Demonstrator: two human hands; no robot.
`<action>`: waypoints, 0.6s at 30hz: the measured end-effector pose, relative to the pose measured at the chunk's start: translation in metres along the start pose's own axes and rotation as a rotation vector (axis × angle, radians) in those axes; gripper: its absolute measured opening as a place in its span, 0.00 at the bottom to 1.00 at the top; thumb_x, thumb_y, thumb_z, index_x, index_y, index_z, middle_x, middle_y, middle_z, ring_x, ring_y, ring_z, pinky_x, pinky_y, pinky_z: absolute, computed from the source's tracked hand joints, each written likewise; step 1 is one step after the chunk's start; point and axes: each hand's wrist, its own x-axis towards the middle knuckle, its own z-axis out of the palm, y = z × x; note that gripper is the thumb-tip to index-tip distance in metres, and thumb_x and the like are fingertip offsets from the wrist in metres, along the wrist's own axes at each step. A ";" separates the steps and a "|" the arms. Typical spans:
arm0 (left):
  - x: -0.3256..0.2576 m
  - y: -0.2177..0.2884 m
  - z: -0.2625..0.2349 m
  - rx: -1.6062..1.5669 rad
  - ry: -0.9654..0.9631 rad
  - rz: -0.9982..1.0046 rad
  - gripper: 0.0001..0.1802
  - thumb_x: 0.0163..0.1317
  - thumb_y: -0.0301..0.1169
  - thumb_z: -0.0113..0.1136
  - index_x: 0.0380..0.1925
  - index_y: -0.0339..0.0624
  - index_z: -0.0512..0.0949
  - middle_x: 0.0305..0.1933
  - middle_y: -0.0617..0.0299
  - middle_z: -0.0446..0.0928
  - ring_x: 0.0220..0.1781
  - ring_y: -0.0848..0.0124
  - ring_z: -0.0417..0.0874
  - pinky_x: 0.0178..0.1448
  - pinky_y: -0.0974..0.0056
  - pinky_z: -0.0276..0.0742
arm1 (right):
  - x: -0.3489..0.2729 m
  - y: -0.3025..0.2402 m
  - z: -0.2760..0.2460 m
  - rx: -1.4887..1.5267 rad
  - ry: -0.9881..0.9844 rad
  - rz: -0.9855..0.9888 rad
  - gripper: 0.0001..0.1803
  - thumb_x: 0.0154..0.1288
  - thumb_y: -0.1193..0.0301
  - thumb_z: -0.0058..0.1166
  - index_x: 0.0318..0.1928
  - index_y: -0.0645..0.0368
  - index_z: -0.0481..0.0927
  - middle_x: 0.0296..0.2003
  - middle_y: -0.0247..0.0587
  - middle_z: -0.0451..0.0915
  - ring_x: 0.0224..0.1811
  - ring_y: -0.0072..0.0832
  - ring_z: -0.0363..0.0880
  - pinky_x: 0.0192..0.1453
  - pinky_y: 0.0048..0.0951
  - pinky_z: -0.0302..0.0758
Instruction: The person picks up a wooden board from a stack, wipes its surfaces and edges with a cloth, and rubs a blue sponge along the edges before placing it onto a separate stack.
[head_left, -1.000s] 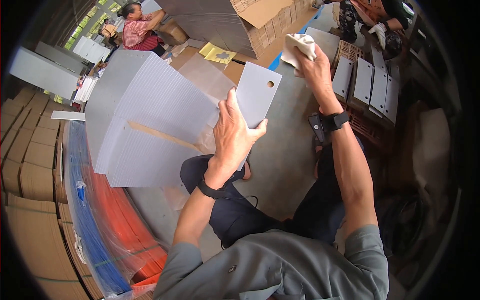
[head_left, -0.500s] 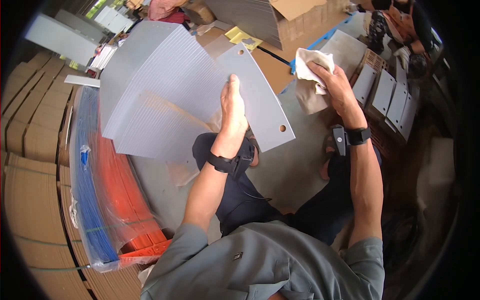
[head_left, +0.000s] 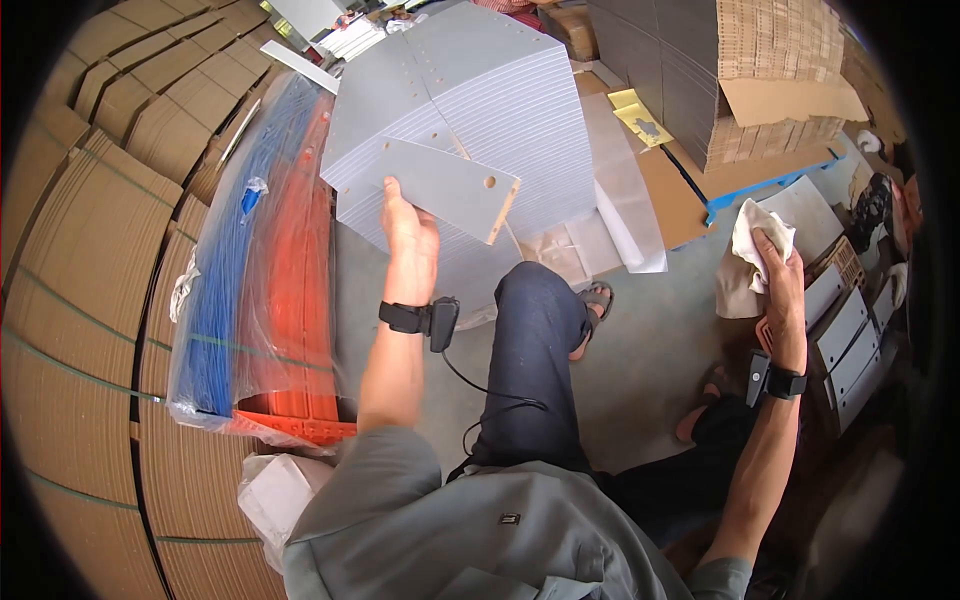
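My left hand grips a flat grey panel by its near edge, thumb on the upper face. Round holes pierce the panel near its ends, and its right end shows a raw tan edge. Directly behind it rises a tall stack of similar grey panels; whether the held panel touches the stack I cannot tell. Out to the right, my right hand is closed on a crumpled white cloth, part of which hangs down below the fingers.
Strapped cardboard stacks line the left side. Beside them lie plastic-wrapped blue and orange lengths. A tall cardboard pile stands on a blue pallet at the far right. Pale panels with holes lie near my right arm.
My view has turned left. My left hand has swung the panel leftward, in front of the stack, and tilted it flatter. My right hand still holds the cloth.
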 end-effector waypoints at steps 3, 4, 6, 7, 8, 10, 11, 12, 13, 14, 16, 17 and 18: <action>0.044 0.020 -0.023 -0.086 0.127 0.008 0.22 0.81 0.36 0.43 0.67 0.33 0.66 0.65 0.52 0.73 0.65 0.58 0.77 0.68 0.47 0.79 | 0.003 0.001 0.005 0.007 -0.017 -0.017 0.19 0.74 0.61 0.60 0.55 0.61 0.82 0.43 0.33 0.85 0.41 0.21 0.81 0.45 0.25 0.77; 0.048 0.026 -0.022 -0.084 0.126 0.007 0.22 0.81 0.36 0.43 0.67 0.33 0.66 0.65 0.52 0.73 0.65 0.58 0.77 0.68 0.47 0.79 | 0.004 0.002 0.006 -0.029 -0.020 -0.006 0.19 0.74 0.60 0.60 0.55 0.61 0.82 0.43 0.33 0.85 0.41 0.21 0.81 0.46 0.25 0.77; 0.055 0.035 -0.019 -0.093 0.198 0.065 0.21 0.79 0.30 0.41 0.67 0.31 0.64 0.67 0.49 0.70 0.67 0.55 0.75 0.70 0.41 0.76 | 0.006 0.004 0.006 -0.064 -0.020 0.006 0.20 0.73 0.59 0.60 0.55 0.61 0.82 0.42 0.33 0.84 0.41 0.21 0.81 0.46 0.25 0.77; 0.064 0.036 -0.020 -0.093 0.194 0.060 0.21 0.79 0.30 0.41 0.67 0.31 0.64 0.67 0.49 0.70 0.67 0.55 0.75 0.70 0.41 0.76 | 0.006 0.004 0.006 -0.068 -0.039 0.001 0.19 0.74 0.61 0.60 0.55 0.62 0.82 0.44 0.34 0.85 0.42 0.22 0.82 0.47 0.25 0.78; 0.075 0.038 -0.023 -0.081 0.180 0.083 0.22 0.78 0.28 0.41 0.68 0.32 0.62 0.68 0.47 0.68 0.67 0.53 0.75 0.71 0.40 0.76 | 0.008 0.005 0.007 -0.067 -0.066 -0.003 0.18 0.74 0.62 0.59 0.56 0.62 0.83 0.45 0.35 0.86 0.44 0.22 0.84 0.49 0.26 0.79; 0.091 0.040 -0.029 -0.066 0.166 0.104 0.23 0.77 0.27 0.40 0.69 0.32 0.61 0.70 0.45 0.65 0.67 0.51 0.75 0.71 0.40 0.75 | 0.008 0.004 0.010 -0.061 -0.064 -0.003 0.19 0.74 0.62 0.59 0.56 0.62 0.82 0.45 0.35 0.86 0.44 0.22 0.83 0.49 0.26 0.79; 0.097 0.041 -0.032 -0.035 0.158 0.037 0.21 0.76 0.26 0.41 0.65 0.28 0.62 0.66 0.41 0.66 0.67 0.48 0.74 0.70 0.39 0.76 | 0.009 0.004 0.011 -0.059 -0.060 -0.005 0.19 0.74 0.63 0.59 0.56 0.62 0.82 0.45 0.35 0.86 0.44 0.22 0.83 0.49 0.26 0.78; 0.101 0.041 -0.035 -0.003 0.151 -0.031 0.19 0.76 0.25 0.42 0.62 0.23 0.64 0.63 0.38 0.68 0.67 0.46 0.73 0.70 0.38 0.77 | 0.010 0.004 0.011 -0.057 -0.060 -0.001 0.19 0.74 0.63 0.59 0.56 0.62 0.82 0.45 0.35 0.86 0.44 0.22 0.83 0.49 0.26 0.78; 0.104 0.040 -0.040 -0.001 0.148 -0.035 0.19 0.76 0.25 0.42 0.62 0.23 0.64 0.63 0.38 0.68 0.67 0.46 0.73 0.70 0.38 0.77 | 0.012 0.005 0.010 -0.065 -0.049 -0.002 0.19 0.73 0.62 0.60 0.57 0.62 0.82 0.45 0.35 0.85 0.44 0.22 0.83 0.50 0.26 0.78; 0.106 0.039 -0.046 0.063 0.113 -0.079 0.18 0.76 0.26 0.43 0.59 0.23 0.65 0.59 0.40 0.69 0.64 0.47 0.75 0.69 0.40 0.78 | 0.012 0.005 0.008 -0.073 -0.039 -0.003 0.20 0.73 0.62 0.60 0.57 0.63 0.82 0.45 0.34 0.85 0.44 0.22 0.82 0.50 0.26 0.77; 0.108 0.038 -0.058 0.129 0.079 -0.123 0.17 0.76 0.27 0.45 0.57 0.23 0.66 0.54 0.42 0.71 0.61 0.48 0.77 0.68 0.41 0.79 | 0.009 0.003 0.007 -0.067 -0.034 -0.005 0.20 0.73 0.62 0.60 0.57 0.62 0.82 0.45 0.34 0.85 0.44 0.22 0.82 0.50 0.26 0.77; 0.107 0.039 -0.065 0.168 0.066 -0.162 0.16 0.76 0.29 0.48 0.54 0.25 0.68 0.49 0.46 0.71 0.56 0.52 0.78 0.66 0.44 0.81 | 0.009 0.003 0.007 -0.062 -0.035 -0.009 0.21 0.72 0.62 0.61 0.57 0.62 0.81 0.45 0.33 0.85 0.44 0.22 0.82 0.50 0.26 0.77; 0.105 0.038 -0.071 0.207 0.054 -0.202 0.15 0.76 0.31 0.50 0.51 0.27 0.70 0.44 0.50 0.72 0.51 0.56 0.79 0.64 0.46 0.83 | 0.008 0.003 0.006 -0.062 -0.036 -0.006 0.21 0.72 0.62 0.61 0.57 0.62 0.81 0.45 0.33 0.85 0.44 0.22 0.82 0.50 0.26 0.77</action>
